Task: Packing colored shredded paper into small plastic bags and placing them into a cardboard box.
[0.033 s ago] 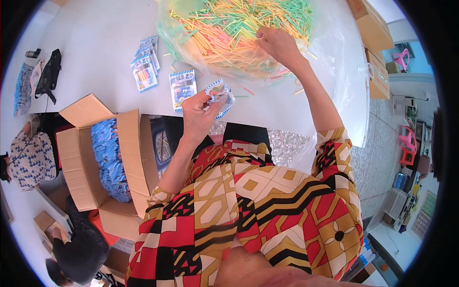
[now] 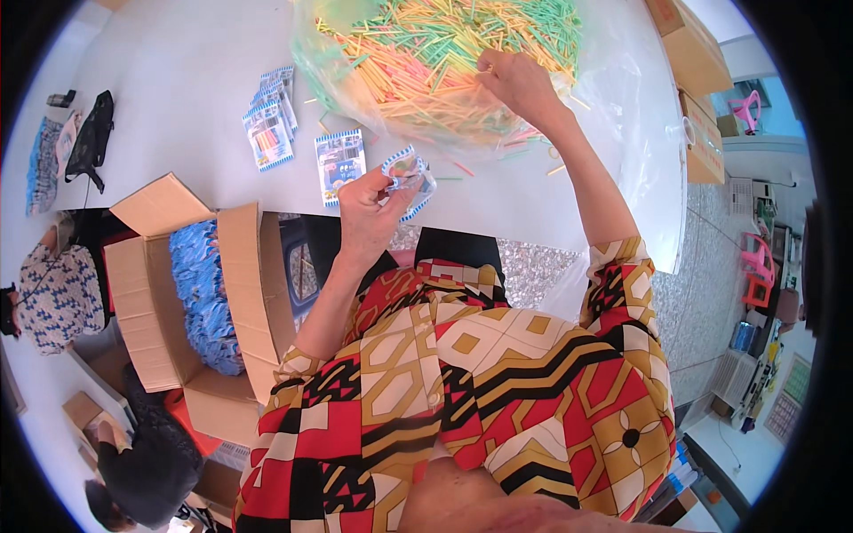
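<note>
My left hand [image 2: 366, 213] is closed on a small blue-and-white plastic packet [image 2: 428, 193], whose mouth gapes a little; it is held above the table's near edge. Farther off to the right, my right hand [image 2: 526, 84] reaches into a big heap of thin pink, yellow, orange and green sticks [image 2: 409, 67]. Its thumb and fingers are pinched together on the sticks; how many are between them is hidden. The heap lies in a large clear plastic bag [image 2: 329, 93] with its top spread open. Just left of my left hand, a similar packet [image 2: 340, 164] lies flat.
Several filled packets [image 2: 269, 138] overlap on the white table [image 2: 187, 115]. An open carton [image 2: 238, 266] full of blue packets [image 2: 204, 293] stands at the left below table height. Stacked cartons [image 2: 697, 133] are at the right edge. Two people [image 2: 62, 298] are at the far left.
</note>
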Action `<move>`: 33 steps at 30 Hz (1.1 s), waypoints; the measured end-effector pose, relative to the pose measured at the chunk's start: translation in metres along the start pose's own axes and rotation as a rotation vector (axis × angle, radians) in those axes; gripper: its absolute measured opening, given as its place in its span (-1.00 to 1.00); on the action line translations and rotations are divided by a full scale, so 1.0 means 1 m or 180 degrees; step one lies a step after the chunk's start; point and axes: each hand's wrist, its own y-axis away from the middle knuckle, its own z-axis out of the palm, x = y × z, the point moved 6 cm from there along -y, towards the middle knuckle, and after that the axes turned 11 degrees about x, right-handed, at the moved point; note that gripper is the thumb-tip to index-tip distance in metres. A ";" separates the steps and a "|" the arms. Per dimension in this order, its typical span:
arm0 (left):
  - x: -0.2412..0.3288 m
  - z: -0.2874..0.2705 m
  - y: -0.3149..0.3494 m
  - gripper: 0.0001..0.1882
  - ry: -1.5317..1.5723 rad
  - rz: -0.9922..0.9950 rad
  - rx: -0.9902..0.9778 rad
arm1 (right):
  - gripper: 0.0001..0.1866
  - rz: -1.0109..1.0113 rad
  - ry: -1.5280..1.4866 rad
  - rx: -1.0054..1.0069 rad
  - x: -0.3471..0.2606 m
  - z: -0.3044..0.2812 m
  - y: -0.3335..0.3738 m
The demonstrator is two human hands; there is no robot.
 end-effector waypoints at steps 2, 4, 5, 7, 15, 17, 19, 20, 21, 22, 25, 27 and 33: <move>0.000 0.000 0.000 -0.80 -0.0094 0.0039 -0.0022 | -0.78 -0.0043 -0.0061 0.0096 0.004 0.003 0.002; 0.000 0.000 -0.001 -0.80 -0.0082 0.0041 -0.0031 | -0.76 -0.0085 -0.0120 0.0191 0.004 0.003 0.000; 0.001 0.000 0.000 -0.81 -0.0071 0.0045 -0.0042 | -0.75 -0.0077 0.0045 0.0108 0.004 0.003 -0.003; 0.003 0.002 0.000 -0.81 -0.0108 0.0072 -0.0088 | -0.74 -0.0062 0.0212 0.0026 0.007 0.007 -0.007; 0.002 0.003 0.002 -0.85 -0.0068 0.0056 -0.0100 | -0.75 -0.0659 0.0675 -0.0395 -0.004 0.025 -0.025; 0.002 0.001 0.002 -0.85 0.0020 0.0105 0.0001 | -0.76 -0.0735 0.0616 -0.0271 -0.002 0.027 -0.023; 0.001 -0.001 0.001 -0.85 -0.0087 0.0080 -0.0032 | -0.76 -0.0819 0.0558 -0.0156 -0.004 0.028 -0.021; 0.001 -0.002 0.001 -0.84 -0.0190 0.0055 -0.0069 | -0.78 -0.0771 0.0565 -0.0080 -0.004 0.026 -0.018; 0.001 -0.001 0.001 -0.84 -0.0190 0.0049 -0.0060 | -0.80 -0.0723 0.0572 -0.0005 -0.005 0.025 -0.017; 0.004 0.000 0.001 -0.84 -0.0190 0.0052 -0.0055 | -0.80 -0.0722 0.0574 -0.0008 -0.003 0.027 -0.015; 0.003 0.002 0.001 -0.84 -0.0097 0.0066 -0.0057 | -0.85 -0.0905 0.0586 0.0251 -0.008 0.027 -0.010; 0.003 0.001 0.001 -0.84 -0.0012 0.0078 -0.0053 | -0.88 -0.0587 0.0372 0.0283 -0.012 0.024 -0.005; 0.007 0.005 0.002 -0.85 -0.0214 0.0094 -0.0161 | -0.87 -0.0466 -0.0455 0.0504 0.004 0.022 -0.004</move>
